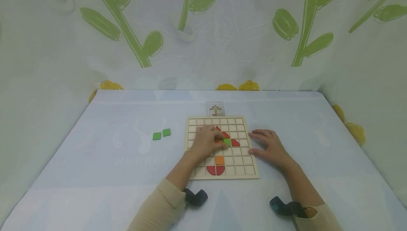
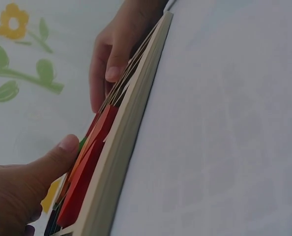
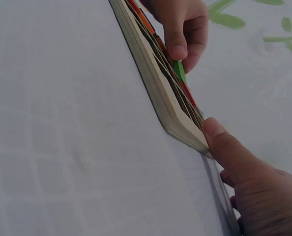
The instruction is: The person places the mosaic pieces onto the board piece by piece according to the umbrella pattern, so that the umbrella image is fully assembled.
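A wooden grid board [image 1: 245, 171] lies flat on the table, with red rounded pieces [image 1: 211, 170], a red piece [image 1: 235, 143] and an orange square [image 1: 220, 160] in its cells. Over the middle of it, my left hand [image 1: 206, 141] pinches a green square tile [image 1: 226, 142] between thumb and fingers. That tile [image 3: 180, 72] sits tilted above the grid in the right wrist view. My right hand [image 1: 270, 148] rests at the board's right edge with fingers extended, its thumb [image 3: 216, 129] touching the rim. Cells under the left hand are hidden.
Two loose green squares, one nearer [image 1: 157, 136] and one farther [image 1: 166, 132], lie left of the board. A small pattern card [image 1: 215, 108] with a printed figure lies just beyond its far edge. Leaf-printed cloth walls [image 1: 241, 47] surround the table.
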Motion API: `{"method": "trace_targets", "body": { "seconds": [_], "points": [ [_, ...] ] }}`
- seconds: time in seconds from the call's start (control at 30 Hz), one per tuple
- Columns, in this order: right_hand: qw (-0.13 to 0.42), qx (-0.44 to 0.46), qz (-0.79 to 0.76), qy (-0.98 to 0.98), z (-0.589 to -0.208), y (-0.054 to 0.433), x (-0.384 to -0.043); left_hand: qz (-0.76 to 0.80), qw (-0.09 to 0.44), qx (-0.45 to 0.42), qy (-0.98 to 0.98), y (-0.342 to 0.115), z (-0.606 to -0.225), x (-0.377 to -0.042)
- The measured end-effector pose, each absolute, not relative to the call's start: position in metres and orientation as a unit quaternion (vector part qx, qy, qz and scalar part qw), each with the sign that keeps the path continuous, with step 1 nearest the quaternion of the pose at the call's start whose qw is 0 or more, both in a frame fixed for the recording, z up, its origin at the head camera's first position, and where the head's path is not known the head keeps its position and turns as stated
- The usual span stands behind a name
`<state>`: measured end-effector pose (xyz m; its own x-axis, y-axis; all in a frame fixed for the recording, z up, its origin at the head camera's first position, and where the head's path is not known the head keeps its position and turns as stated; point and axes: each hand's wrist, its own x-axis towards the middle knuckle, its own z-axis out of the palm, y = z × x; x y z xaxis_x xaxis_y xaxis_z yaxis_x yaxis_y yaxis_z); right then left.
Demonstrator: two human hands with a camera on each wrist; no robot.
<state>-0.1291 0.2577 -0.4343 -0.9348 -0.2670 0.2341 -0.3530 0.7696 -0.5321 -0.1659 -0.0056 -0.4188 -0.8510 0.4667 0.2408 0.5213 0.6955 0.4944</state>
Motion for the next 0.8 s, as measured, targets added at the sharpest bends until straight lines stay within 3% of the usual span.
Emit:
{"method": "trace_targets", "body": {
  "seconds": [0.8],
  "points": [
    [0.068, 0.158, 0.311, -0.935, -0.4340, 0.2585, -0.1292, -0.328, 0.013, -0.239, -0.914, -0.0091, -0.4145, -0.1617]
  ]
}}
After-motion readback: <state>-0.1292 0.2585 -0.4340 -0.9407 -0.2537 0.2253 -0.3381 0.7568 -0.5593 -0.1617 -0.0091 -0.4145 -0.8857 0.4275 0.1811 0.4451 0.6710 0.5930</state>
